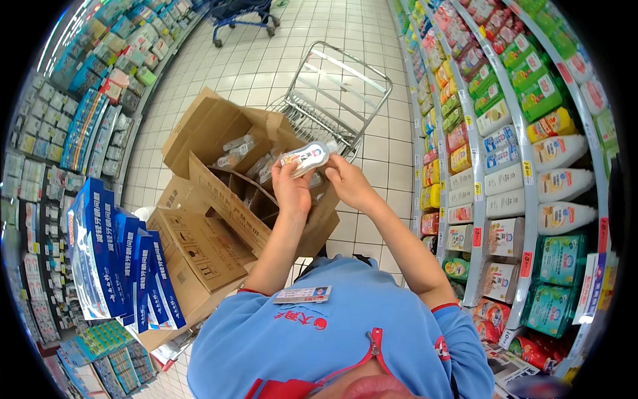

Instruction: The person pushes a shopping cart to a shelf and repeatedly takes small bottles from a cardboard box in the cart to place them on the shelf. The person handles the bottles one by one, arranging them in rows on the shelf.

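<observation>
A clear plastic bottle with a white printed label lies tilted above an open cardboard box. My left hand holds its body from below, near the base. At its capped end is my right hand, thumb and fingers bent by the cap; whether they touch it is hard to tell. Inside the box, cardboard dividers part several similar clear bottles, and some cells show dark gaps. My left hand and the held bottle hide part of the box's inside.
A metal cart stands behind the box. Closed cartons and blue toothpaste packs are at the left. Shelves of bottles and refill pouches line the right; shelves of small packages line the left. A blue trolley stands farther up the tiled aisle.
</observation>
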A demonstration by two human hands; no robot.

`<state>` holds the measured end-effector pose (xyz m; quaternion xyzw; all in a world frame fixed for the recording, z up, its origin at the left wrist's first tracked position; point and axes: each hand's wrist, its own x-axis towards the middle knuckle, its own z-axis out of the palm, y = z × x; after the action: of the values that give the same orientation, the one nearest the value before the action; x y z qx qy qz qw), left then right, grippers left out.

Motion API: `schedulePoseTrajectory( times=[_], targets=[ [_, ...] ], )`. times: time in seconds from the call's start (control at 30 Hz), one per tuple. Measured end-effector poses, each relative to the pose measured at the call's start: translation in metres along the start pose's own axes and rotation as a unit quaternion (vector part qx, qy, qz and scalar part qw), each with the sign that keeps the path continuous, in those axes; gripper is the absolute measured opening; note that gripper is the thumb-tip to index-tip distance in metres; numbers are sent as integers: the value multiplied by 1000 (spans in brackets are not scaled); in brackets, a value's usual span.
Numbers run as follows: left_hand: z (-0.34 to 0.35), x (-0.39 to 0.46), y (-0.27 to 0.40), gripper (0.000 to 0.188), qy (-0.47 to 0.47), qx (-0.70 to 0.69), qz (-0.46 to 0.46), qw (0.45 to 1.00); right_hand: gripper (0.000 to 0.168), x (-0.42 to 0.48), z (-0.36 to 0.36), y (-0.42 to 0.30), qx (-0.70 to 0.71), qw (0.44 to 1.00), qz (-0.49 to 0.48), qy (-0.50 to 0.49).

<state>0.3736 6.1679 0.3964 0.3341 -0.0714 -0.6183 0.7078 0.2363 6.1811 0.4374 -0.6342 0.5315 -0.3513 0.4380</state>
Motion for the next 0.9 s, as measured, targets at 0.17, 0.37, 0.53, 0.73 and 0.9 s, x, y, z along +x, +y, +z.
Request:
schedulePoseTrajectory(
  times=[0.17, 0.37, 0.53, 0.73, 0.9],
  targets=[
    [90, -79, -21, 39, -149, 74, 73, 983, 44, -26, -46, -13, 172, 971, -81, 147],
    [159, -147, -77, 48, -342, 257, 206, 880, 54, -97, -142, -41, 175, 913, -147, 337],
    [220, -225, -111, 40, -547, 269, 282, 741, 53, -212, -219, -92, 158, 820, -245, 493],
    [322, -324, -166, 35, -700, 94, 302, 640, 48, -317, -284, -150, -70, 647, -276, 708],
    [409, -429, -222, 38, -789, -26, 207, 578, 43, -385, -373, -184, -306, 465, -236, 796]
  ],
)
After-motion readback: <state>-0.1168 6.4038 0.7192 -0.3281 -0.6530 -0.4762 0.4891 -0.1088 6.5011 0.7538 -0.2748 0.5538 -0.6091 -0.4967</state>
